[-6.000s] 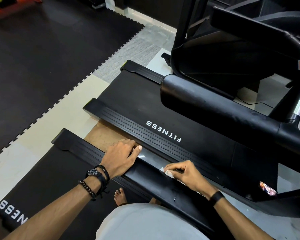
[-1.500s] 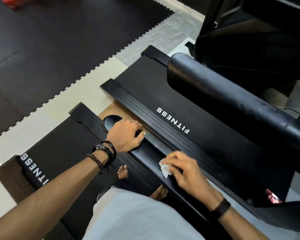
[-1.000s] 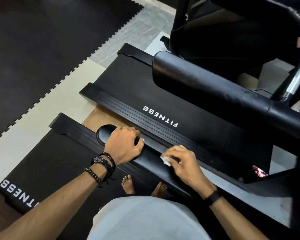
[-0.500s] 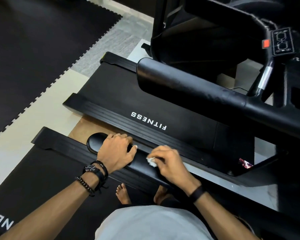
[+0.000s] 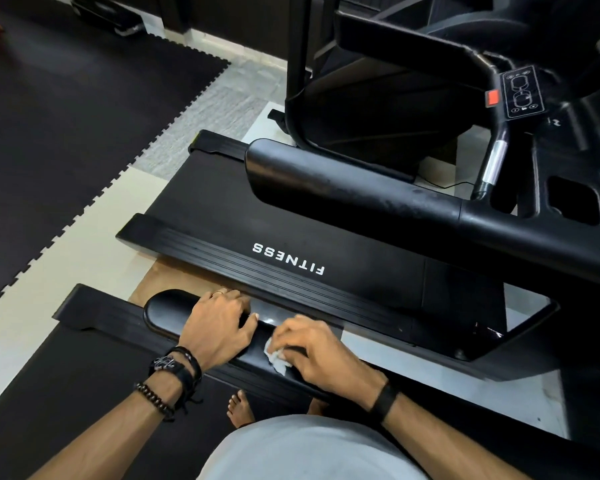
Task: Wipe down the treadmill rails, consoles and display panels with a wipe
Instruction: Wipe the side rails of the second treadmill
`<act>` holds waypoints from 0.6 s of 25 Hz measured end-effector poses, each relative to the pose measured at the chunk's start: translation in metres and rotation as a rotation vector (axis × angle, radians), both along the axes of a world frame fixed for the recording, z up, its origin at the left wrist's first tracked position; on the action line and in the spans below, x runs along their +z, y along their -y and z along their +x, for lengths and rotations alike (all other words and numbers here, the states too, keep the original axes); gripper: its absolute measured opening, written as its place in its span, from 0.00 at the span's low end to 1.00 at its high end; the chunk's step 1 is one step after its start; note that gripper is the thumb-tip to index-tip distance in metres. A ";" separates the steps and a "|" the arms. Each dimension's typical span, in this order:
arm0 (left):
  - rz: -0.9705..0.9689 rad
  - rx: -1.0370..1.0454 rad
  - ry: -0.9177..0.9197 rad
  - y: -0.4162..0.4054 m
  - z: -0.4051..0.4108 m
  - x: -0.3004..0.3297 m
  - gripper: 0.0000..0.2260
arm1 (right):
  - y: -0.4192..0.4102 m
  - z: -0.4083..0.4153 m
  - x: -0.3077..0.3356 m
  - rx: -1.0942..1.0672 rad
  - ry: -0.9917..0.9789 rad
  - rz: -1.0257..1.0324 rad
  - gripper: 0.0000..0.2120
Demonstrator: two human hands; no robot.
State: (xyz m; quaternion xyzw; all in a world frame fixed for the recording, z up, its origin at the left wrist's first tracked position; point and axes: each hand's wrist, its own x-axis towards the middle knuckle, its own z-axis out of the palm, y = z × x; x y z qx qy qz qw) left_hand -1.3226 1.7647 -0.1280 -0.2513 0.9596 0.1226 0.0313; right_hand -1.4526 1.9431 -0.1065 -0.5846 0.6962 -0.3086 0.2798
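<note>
A view looking down from a person's head at two bare hands on the padded black handrail (image 5: 167,311) of a treadmill. The right hand (image 5: 317,351) has its fingers curled together around a wipe (image 5: 276,359), a small, crumpled white wad, pressed against the top of the glossy rail; only its lower edge shows beneath the fingers. Just left of that grip, almost touching it, the left hand (image 5: 219,325) wraps over the same rail near its rounded end, fingers curled round the far side and thumb lying on top. The left wrist wears dark bracelets (image 5: 174,370), and the right wrist a black band (image 5: 383,401). Below the grip, a bare foot (image 5: 239,408) stands on the black belt. Beyond the grip lies a second treadmill, its belt (image 5: 343,251) printed with the white word FITNESS, and its own thick black handrail (image 5: 354,188) crossing above it.
</note>
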 end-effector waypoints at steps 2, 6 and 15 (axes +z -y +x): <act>-0.005 0.007 0.000 -0.002 -0.001 0.001 0.24 | -0.026 -0.013 -0.001 -0.061 0.057 0.012 0.07; -0.023 -0.004 -0.024 -0.008 -0.006 0.003 0.21 | 0.000 -0.028 -0.009 -0.099 0.058 0.058 0.06; -0.017 0.009 -0.051 -0.011 -0.007 0.004 0.20 | -0.009 -0.043 -0.022 -0.139 0.137 0.102 0.07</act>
